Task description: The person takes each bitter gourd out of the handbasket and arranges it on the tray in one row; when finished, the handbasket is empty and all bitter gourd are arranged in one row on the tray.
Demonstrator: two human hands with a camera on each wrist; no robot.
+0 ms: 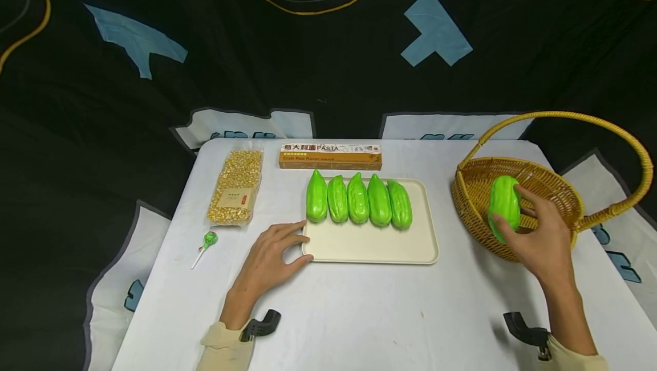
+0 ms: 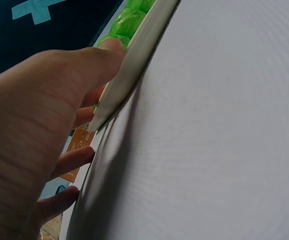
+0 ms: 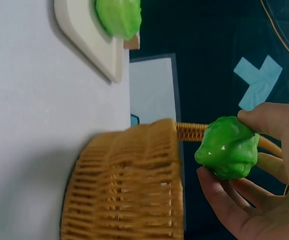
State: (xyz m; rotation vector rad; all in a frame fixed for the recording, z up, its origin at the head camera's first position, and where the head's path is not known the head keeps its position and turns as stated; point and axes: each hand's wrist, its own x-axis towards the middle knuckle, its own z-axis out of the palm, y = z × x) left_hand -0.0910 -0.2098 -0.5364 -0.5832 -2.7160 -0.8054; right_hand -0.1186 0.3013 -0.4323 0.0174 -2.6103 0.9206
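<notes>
In my right hand (image 1: 544,234) a glossy, ridged green bitter melon (image 1: 505,207) is pinched upright between thumb and fingers. In the head view it overlaps the opening of the brown wicker basket (image 1: 467,214); the right wrist view has the melon (image 3: 228,148) above the basket rim. My left hand (image 1: 272,257) rests at the left end of a cream tray (image 1: 369,245), its thumb and fingers spread and touching the edge. Several more bitter melons (image 1: 358,199) lie side by side in a row on the tray's back left part.
Behind the tray lies a pasta box (image 1: 331,157). To the left are a clear bag of corn kernels (image 1: 237,183) and a green lollipop (image 1: 209,239). The basket's tall arched handle (image 1: 580,115) leans out to the right. A dark curtain (image 1: 328,63) hangs behind the white table.
</notes>
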